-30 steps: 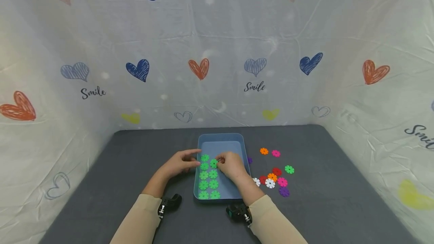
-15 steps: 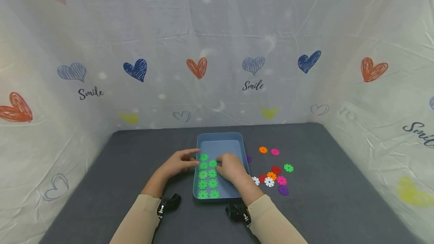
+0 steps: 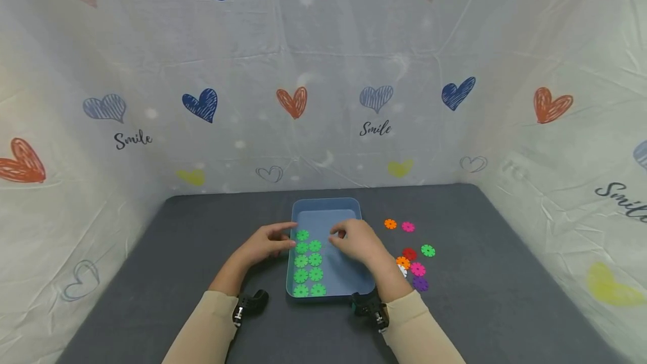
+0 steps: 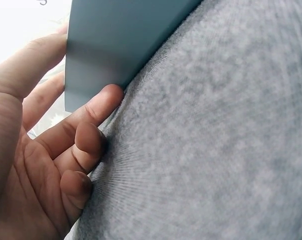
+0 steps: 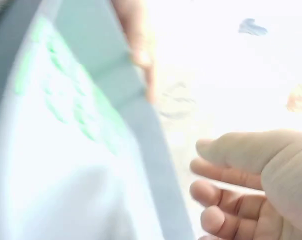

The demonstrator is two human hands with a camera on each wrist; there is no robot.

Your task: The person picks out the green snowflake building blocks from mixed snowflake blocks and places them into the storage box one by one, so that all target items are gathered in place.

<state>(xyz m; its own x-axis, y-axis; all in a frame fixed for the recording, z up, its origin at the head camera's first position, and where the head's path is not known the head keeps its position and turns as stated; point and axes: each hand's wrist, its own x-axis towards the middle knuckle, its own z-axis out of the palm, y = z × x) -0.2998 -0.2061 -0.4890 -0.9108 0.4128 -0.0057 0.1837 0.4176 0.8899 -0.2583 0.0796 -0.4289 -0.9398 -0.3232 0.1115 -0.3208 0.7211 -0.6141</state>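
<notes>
Right hand (image 3: 359,240) hovers empty over blue tray (image 3: 349,282), hiding white disc (image 3: 402,270); left hand (image 3: 268,243) steadies rim.

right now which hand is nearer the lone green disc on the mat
Right. The right hand hovers over the blue tray, just left of the lone green disc; the left hand rests against the tray's far side.

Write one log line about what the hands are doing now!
left hand: touches blue tray | right hand: over tray, holding nothing | green discs: in tray
</notes>
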